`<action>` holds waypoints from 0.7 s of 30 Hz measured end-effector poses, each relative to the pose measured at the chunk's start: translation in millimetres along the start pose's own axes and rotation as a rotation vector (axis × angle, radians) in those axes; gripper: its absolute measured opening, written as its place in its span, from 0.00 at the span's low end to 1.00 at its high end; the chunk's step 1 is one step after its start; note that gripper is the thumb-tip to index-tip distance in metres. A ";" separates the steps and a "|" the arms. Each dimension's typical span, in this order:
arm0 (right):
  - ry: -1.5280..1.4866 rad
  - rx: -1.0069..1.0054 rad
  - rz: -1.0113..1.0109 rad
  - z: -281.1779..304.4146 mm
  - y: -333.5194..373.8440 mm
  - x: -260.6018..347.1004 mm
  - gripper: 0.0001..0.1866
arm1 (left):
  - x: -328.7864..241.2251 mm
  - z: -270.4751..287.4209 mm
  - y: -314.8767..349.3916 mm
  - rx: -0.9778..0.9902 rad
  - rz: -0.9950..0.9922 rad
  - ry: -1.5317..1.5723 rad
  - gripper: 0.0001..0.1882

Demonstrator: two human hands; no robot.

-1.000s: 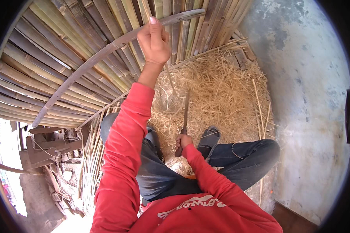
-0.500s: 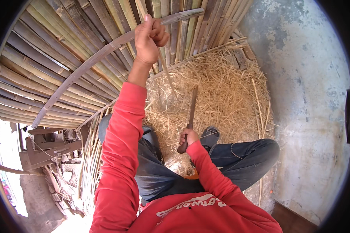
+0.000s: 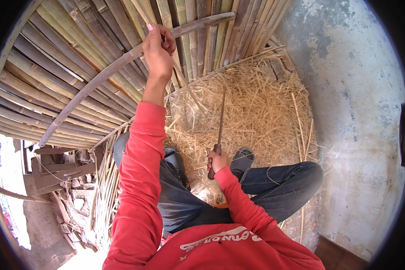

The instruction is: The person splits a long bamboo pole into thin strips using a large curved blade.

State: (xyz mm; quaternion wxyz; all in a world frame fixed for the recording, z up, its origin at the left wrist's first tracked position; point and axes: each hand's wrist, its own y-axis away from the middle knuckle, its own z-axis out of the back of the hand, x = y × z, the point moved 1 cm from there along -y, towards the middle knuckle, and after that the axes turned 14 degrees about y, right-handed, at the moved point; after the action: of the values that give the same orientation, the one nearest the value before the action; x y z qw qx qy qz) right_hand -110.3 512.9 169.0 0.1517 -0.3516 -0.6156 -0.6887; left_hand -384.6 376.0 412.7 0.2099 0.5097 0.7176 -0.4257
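My left hand (image 3: 159,51) is raised in front of the bamboo panel, its fingers curled round a thin bamboo strip (image 3: 184,83). The strip slants from the upper edge past my palm down to the straw. Lower down, my right hand (image 3: 218,161) grips the brown handle of a long knife (image 3: 222,119). Its narrow blade points away from me over the straw, apart from the strip, and looks nearly edge-on. Behind my left hand a curved wooden bar (image 3: 99,77) crosses the panel; whether the hand touches it I cannot tell.
Upright bamboo slats (image 3: 49,58) form the panel ahead and to the left. Straw-like shavings (image 3: 256,103) cover the floor between my legs and the stained wall (image 3: 355,121). A bundle of thin strips (image 3: 104,189) stands at my left, beside scrap wood (image 3: 54,173).
My left hand has shifted left and slightly nearer, and the bamboo strip's upper part has swung left with it. The knife has turned, so its blade looks thinner.
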 end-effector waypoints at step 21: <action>0.035 0.140 -0.252 -6.0 -46.2 -43.1 0.09 | 9.0 -23.9 -6.4 0.040 0.130 0.118 0.28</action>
State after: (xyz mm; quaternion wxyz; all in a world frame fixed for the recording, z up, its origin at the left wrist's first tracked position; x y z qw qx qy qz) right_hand -111.3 506.6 105.8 0.0988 -0.2479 -0.6989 -0.6636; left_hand -390.8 400.0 421.7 0.1842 0.5834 0.6857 -0.3945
